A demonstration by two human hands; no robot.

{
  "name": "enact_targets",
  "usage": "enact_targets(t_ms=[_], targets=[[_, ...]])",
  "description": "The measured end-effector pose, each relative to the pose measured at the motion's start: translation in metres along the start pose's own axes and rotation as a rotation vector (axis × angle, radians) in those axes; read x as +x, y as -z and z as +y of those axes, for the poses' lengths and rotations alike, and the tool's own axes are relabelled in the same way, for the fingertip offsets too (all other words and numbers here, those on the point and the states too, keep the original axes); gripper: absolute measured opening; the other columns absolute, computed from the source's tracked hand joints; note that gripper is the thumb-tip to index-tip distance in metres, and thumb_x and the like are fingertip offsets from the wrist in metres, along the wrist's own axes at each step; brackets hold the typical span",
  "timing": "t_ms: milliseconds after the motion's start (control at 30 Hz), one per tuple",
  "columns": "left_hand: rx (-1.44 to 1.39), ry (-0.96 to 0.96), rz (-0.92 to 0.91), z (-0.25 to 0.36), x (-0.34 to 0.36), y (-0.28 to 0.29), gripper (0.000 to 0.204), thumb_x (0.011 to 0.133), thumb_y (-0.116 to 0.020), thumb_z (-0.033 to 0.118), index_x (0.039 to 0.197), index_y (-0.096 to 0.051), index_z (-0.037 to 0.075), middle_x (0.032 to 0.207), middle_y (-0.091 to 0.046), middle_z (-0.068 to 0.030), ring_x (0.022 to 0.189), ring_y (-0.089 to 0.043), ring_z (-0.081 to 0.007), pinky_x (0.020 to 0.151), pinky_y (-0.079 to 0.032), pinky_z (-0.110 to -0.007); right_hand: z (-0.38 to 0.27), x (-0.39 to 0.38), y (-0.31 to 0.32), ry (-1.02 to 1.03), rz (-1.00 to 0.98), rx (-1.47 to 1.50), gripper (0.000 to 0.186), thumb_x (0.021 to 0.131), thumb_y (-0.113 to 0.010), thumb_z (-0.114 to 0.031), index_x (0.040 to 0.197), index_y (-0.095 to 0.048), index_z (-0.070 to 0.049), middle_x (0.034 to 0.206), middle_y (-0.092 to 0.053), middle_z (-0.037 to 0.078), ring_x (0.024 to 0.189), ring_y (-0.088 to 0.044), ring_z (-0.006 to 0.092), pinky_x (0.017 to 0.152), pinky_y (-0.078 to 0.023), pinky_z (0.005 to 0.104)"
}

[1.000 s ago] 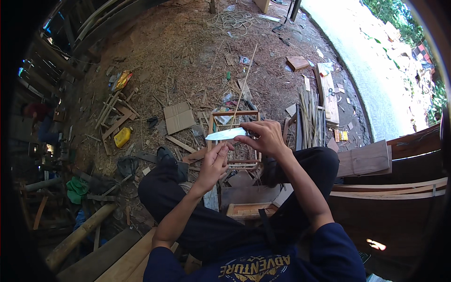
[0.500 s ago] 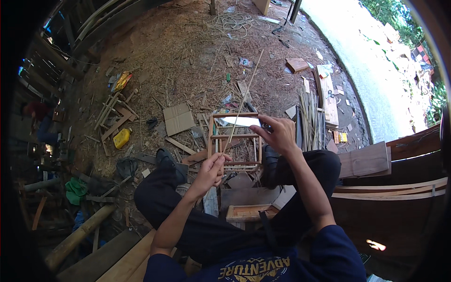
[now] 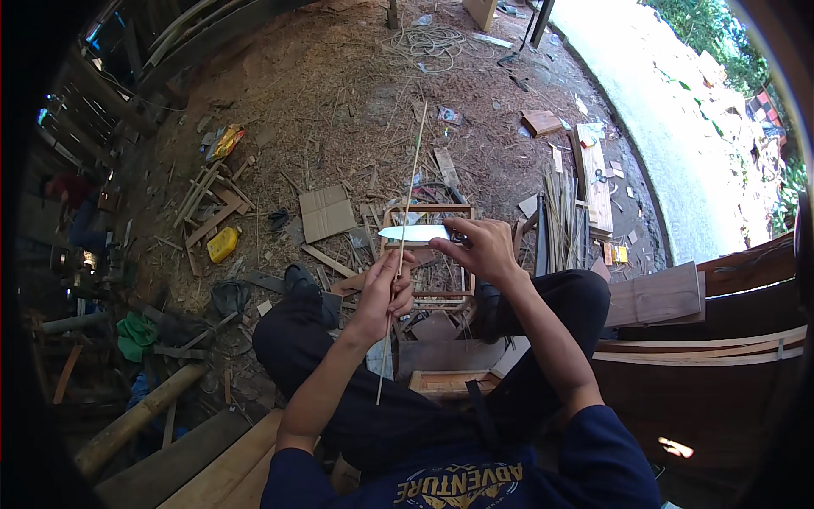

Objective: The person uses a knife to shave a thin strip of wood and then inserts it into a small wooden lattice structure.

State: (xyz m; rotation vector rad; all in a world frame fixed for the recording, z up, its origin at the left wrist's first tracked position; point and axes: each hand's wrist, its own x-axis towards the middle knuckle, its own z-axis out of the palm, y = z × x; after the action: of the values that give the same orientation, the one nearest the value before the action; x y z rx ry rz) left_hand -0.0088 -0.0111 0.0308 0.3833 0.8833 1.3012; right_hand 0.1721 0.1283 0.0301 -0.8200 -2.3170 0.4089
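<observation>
outdoor woodworking yard: bamboo strips (image 3: 561,204), offcuts

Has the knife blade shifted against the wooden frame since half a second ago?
Yes. The knife dropped from the wooden frame's top bar to below it, right hand gripping it.

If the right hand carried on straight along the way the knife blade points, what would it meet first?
The right hand holds a knife with its blade pointing toward the person's left. First in that line is the thin bamboo strip held upright by the left hand. Blade and strip already overlap, though depth is unclear.
</observation>
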Motion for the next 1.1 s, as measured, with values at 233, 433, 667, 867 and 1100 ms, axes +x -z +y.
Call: enact_targets(t_ms=[233, 433, 667, 867, 1100], targets=[[-0.034, 0.023, -0.067, -0.001, 0.003, 0.002, 0.028, 0.112, -0.036, 0.036, 0.110, -0.051, 0.011, 0.062, -0.027, 0.0052, 0.039, -0.024, -0.0046, 0.037, -0.024, -0.022, 0.003, -0.007, 0.000, -0.016, -0.018, 0.043, 0.040, 0.083, -0.080, -0.044, 0.101, -0.076, -0.009, 0.066, -0.068, 0.010, 0.061, -0.069, 0.0276, 0.061, -0.052, 0.0386], [-0.015, 0.124, -0.080, -0.006, 0.005, -0.001, 0.028, 0.112, -0.036, 0.036, 0.112, -0.049, 0.011, 0.060, -0.026, 0.0046, 0.038, -0.021, -0.0053, 0.036, -0.021, -0.023, -0.006, -0.005, -0.002, 0.047, -0.033, 0.054, 0.038, 0.083, -0.080, -0.043, 0.097, -0.074, -0.009, 0.070, -0.069, 0.009, 0.063, -0.069, 0.0271, 0.060, -0.051, 0.0382], [0.064, 0.035, -0.059, -0.012, 0.001, -0.010, 0.026, 0.113, -0.036, 0.035, 0.109, -0.049, 0.012, 0.059, -0.025, 0.0052, 0.038, -0.021, -0.0043, 0.035, -0.019, -0.022, -0.001, -0.003, 0.004, 0.098, 0.001, -0.022, 0.039, 0.079, -0.083, -0.045, 0.094, -0.075, -0.010, 0.073, -0.072, 0.006, 0.063, -0.070, 0.0236, 0.060, -0.052, 0.0346], [0.071, 0.030, -0.061, -0.013, -0.002, -0.014, 0.026, 0.112, -0.037, 0.035, 0.107, -0.048, 0.012, 0.059, -0.027, 0.0055, 0.040, -0.021, -0.0040, 0.036, -0.019, -0.021, 0.014, -0.001, 0.011, 0.093, 0.094, -0.048, 0.038, 0.079, -0.083, -0.044, 0.095, -0.077, -0.010, 0.072, -0.072, 0.006, 0.061, -0.070, 0.0228, 0.058, -0.052, 0.0342], [0.127, 0.094, -0.093, -0.019, -0.013, -0.003, 0.026, 0.112, -0.039, 0.033, 0.104, -0.050, 0.010, 0.061, -0.030, 0.0050, 0.040, -0.024, -0.0042, 0.036, -0.023, -0.021, 0.042, -0.001, 0.032, -0.233, 0.106, -0.137, 0.039, 0.088, -0.075, -0.047, 0.099, -0.077, -0.010, 0.074, -0.073, 0.009, 0.062, -0.071, 0.0264, 0.059, -0.052, 0.0359]])
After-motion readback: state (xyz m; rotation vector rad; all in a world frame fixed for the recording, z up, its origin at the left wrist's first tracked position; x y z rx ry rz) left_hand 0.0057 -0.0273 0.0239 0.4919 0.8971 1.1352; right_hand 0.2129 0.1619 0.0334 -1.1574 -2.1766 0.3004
